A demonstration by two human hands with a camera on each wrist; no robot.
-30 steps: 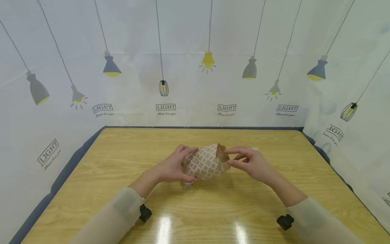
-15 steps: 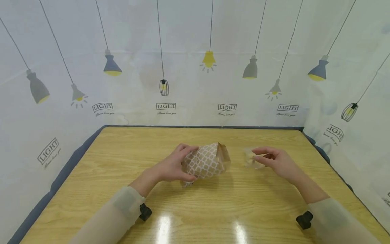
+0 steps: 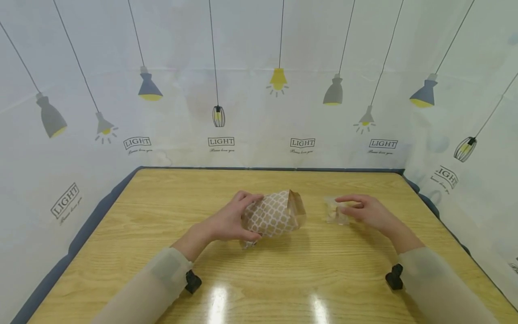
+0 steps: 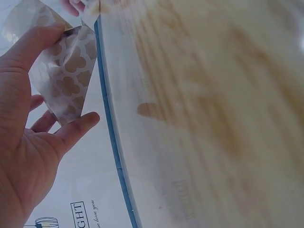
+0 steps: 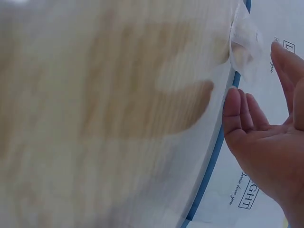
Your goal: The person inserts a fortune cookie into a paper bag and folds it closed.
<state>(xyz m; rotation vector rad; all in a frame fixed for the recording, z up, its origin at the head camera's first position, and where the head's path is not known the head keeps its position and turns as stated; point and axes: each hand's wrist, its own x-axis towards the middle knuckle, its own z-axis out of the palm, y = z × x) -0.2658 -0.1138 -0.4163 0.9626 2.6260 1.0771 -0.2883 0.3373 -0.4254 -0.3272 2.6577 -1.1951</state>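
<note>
My left hand [image 3: 232, 219] grips a brown paper bag [image 3: 270, 215] with a white lattice pattern, its thumb on the near side and fingers on the far side. The bag lies on its side, its mouth gaping to the right. In the left wrist view, the patterned bag [image 4: 71, 76] is between the thumb and fingers. To the right on the table lies a small clear packet [image 3: 332, 215] with pale contents. My right hand [image 3: 370, 213] is at the packet's right side, fingers and thumb parted. The packet [image 5: 243, 50] shows beyond the fingertips in the right wrist view.
The wooden table [image 3: 259, 274] has a dark blue edge along its back and sides. A pale curtain [image 3: 251, 99] printed with hanging lamps surrounds it. A black wrist mount [image 3: 395, 276] sits below the right sleeve, another mount [image 3: 193, 282] below the left.
My right hand has moved from the bag's mouth rightward to the clear packet, then shifted slightly there. My left hand and the bag have stayed in place.
</note>
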